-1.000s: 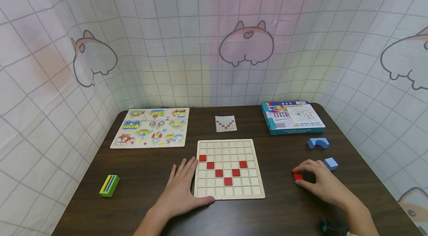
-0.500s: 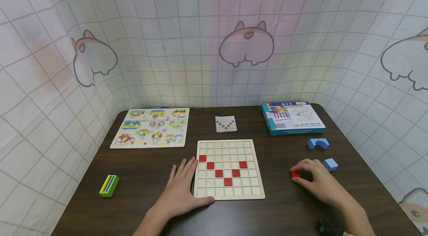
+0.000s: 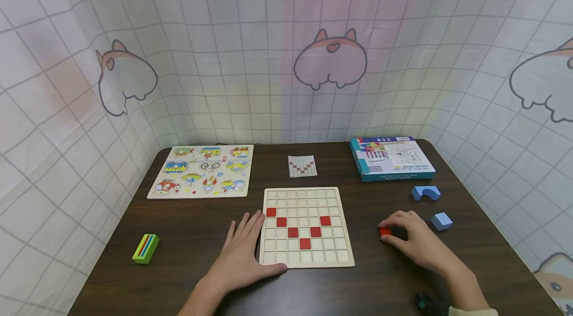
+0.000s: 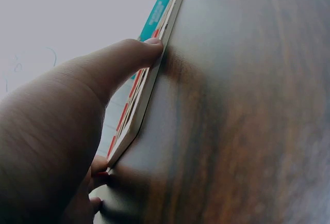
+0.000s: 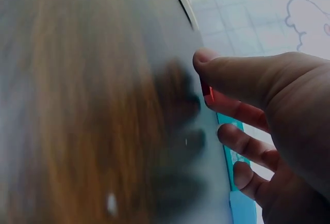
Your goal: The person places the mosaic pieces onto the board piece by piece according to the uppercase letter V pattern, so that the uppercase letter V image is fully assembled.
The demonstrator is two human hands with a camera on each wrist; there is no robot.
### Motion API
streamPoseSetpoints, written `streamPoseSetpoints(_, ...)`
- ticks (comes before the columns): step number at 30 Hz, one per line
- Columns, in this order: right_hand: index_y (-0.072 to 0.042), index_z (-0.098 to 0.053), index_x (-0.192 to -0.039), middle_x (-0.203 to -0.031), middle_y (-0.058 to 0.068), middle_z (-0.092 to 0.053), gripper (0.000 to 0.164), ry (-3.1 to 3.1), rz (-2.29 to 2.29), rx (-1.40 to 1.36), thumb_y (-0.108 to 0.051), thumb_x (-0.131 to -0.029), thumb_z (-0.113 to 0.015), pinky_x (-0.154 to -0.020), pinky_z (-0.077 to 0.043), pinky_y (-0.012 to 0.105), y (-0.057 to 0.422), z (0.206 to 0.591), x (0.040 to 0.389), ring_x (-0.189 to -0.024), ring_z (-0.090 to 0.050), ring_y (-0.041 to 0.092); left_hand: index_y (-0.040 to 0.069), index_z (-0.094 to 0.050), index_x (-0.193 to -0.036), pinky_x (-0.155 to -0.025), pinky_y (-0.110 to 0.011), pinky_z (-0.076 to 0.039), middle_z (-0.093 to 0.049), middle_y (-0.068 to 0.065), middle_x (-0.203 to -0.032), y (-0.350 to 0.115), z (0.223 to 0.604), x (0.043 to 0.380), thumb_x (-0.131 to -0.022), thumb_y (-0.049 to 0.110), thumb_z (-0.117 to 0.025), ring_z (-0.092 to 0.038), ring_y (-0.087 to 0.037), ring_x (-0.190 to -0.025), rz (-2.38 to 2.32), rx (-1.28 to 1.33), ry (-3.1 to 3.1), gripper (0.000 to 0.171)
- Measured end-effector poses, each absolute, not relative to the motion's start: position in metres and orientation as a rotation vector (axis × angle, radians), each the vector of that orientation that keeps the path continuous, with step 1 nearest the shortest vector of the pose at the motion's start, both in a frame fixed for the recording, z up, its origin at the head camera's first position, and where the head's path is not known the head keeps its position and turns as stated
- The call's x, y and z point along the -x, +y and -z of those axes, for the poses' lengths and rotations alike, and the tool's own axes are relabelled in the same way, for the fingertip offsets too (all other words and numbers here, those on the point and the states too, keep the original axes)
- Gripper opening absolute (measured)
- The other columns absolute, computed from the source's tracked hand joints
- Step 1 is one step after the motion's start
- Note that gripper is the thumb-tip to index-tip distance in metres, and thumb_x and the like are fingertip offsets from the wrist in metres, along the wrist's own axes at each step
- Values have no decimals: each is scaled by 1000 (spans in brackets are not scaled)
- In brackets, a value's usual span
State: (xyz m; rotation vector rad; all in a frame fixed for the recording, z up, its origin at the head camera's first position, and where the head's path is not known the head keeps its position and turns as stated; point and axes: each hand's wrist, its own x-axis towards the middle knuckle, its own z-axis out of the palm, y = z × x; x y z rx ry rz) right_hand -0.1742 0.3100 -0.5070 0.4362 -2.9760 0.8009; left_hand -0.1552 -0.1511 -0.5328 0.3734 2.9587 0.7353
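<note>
A wooden grid board [image 3: 306, 196] lies on the table, with several red square tiles [image 3: 305, 244] set in its cells in a V shape. My left hand [image 3: 243, 256] rests at its lower left corner, fingers spread straight along the left side and thumb on the front edge. In the left wrist view the thumb [image 4: 134, 53] touches the board's rim [image 4: 136, 115]. Right of the board, my right hand [image 3: 416, 241] pinches a red tile [image 3: 385, 232] between thumb and index finger, low over the table. The right wrist view shows this tile [image 5: 206, 91] mostly covered by the thumb.
A small pattern card [image 3: 302, 166] lies behind the board. A picture puzzle [image 3: 201, 171] is at back left, a flat box [image 3: 394, 158] at back right. A blue arch block [image 3: 426, 192] and blue block [image 3: 441, 221] stand near the right hand; a green striped block [image 3: 145, 249] lies left.
My right hand has moved left toward the board with the red tile, away from the blue block. The left hand and the board stay in place.
</note>
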Motion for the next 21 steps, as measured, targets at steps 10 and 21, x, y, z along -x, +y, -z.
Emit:
streamPoseSetpoints(10,-27,-82,-119,-119,-13,-75,20,-2925,-804,-517,-29,-100,-86,-105,-57,57,289,504,185,-120,-61,20,22,-26,-179,-139,-70,-7,-26,-1,-186,-151,534,156,-69,101,-72,-16,-36,-175,-727,-373,2964,143)
streamPoseSetpoints(21,-25,-81,-121,-121,-11,-75,22,-2938,-836,-521,-28,-100,-86,-110,-56,57,268,501,199,-124,-60,21,22,-25,-179,-140,-70,-6,-25,0,-186,-151,534,155,-69,101,-72,-16,-35,-175,-726,-373,2961,143)
